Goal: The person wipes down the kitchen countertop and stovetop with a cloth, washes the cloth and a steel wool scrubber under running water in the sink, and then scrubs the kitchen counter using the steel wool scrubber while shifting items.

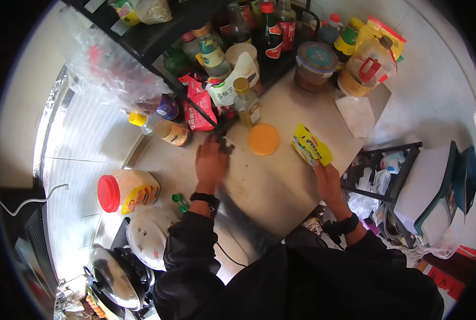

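My right hand grips a small yellow packet by its lower edge, over the right part of the counter. My left hand is low on the counter at the foot of the black shelf post. Its fingers are bent around or pressed on a small dark, crumpled thing, too unclear to name. Between the hands lies a round orange lid. Just behind it stands a glass bottle with a gold cap. A sauce bottle with a yellow cap leans left of my left hand.
A black shelf with several bottles spans the back. A lidded container and a large oil jug stand back right. On the left are a red-lidded jar, a white bowl and a glass-lidded pan.
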The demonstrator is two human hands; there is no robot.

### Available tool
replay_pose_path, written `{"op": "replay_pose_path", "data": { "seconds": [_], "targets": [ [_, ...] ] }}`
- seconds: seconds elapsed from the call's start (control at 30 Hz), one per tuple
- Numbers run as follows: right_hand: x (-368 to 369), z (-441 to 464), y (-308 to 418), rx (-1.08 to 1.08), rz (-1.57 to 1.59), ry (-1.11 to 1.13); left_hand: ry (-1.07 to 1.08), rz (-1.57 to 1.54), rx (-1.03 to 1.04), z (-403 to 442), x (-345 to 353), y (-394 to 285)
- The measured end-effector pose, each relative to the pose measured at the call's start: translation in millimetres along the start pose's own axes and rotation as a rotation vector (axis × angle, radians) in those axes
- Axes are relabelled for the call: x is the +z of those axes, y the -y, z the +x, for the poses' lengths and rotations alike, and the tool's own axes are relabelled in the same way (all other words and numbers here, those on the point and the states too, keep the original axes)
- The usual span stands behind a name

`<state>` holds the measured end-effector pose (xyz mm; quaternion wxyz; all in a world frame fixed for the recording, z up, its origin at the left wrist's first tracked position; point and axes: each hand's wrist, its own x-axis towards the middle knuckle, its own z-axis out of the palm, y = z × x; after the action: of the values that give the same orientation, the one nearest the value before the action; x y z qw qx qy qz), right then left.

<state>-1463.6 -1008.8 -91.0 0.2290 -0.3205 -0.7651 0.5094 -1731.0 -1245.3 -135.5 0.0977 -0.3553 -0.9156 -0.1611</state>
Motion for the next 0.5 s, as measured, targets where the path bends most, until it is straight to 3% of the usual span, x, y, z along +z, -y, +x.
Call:
{"op": "replay_pose_path", "data": {
  "seconds": [0.17,0.23,0.3,0.4,0.5],
  "targets": [
    [-13.1,-4.1,8.4,0.042,-0.128,0.06,0.273,-0.086,-0.098,9.1,-22.7,-13.1],
    [-13.3,-2.7,12.0,0.074,-0.117,0.06,0.05,-0.078,0.126,-30.4,-4.9,-25.7],
    [-13.2,-5.7,13.1,0.149,-0.078,0.096,0.117,-0.032,0.203,-44.7,-12.8,-42.6],
    [-10.9,-8.4,4.9,0.153,0.0,0.137,0.045,0.04,0.186,-14.2,-10.3,-47.1],
    [-11.9,-7.4,3.7,-0.008,-0.053,0.078,0.07,0.04,0.153,0.9,-6.2,-55.4]
  ]
}}
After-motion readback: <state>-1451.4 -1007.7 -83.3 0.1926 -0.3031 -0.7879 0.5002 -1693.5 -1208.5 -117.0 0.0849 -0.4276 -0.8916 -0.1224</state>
